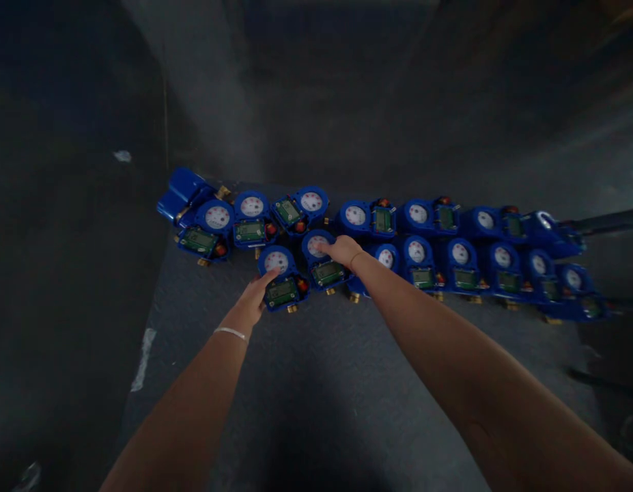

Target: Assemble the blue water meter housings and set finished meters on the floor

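Note:
My left hand [255, 297] grips the left side of a blue meter [281, 290] with a round white dial and a green circuit board; my thumb lies at the dial's edge and the other fingers are hidden. Just right of it, my right hand [343, 250] is on a second blue meter [327, 273], thumb over its dial and fingers round its right side, partly hidden. Both meters stand at the front of a double row, dials facing up, with brass fittings at their lower edges.
Several similar blue meters [460, 254] run in two rows to the right, and others [216, 217] stand behind at the left. A closed blue piece [185, 190] lies at the left end. All rest on a dark grey surface [296, 369]. A dark bar [610, 220] juts in at the right.

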A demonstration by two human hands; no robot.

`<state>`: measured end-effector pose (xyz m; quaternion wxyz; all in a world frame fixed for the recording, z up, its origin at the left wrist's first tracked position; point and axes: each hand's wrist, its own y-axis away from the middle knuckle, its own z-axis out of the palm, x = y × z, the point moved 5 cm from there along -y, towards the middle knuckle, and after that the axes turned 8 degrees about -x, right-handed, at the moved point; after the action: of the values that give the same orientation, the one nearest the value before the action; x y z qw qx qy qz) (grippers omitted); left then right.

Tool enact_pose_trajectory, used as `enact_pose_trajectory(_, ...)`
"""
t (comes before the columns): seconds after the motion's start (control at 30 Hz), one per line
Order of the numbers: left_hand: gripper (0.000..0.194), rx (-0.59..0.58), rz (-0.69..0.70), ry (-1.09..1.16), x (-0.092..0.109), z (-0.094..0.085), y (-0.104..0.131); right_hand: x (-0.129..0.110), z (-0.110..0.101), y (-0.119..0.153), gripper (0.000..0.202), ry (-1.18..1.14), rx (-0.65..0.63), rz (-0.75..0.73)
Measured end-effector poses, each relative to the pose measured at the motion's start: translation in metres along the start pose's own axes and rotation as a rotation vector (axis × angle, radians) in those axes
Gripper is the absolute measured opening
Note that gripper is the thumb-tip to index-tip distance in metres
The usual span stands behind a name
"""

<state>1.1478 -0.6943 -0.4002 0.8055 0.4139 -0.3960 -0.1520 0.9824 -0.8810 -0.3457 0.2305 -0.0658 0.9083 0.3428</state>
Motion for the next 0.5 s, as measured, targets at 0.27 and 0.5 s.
enact_pose_trajectory(0.27, 0.051, -0.043, -0.197, -0.006, -0.086, -0.046, 0.089, 0.004, 0.000, -0.006, 0.065, -0.268, -0.111, 0.057)
enact_pose_trajectory(0.5, 0.042, 0.079, -0.359, -0.265, -0.184, -0.104, 0.212, 0.006, 0.008, -0.015, 0.050, -0.466, -0.170, 0.042)
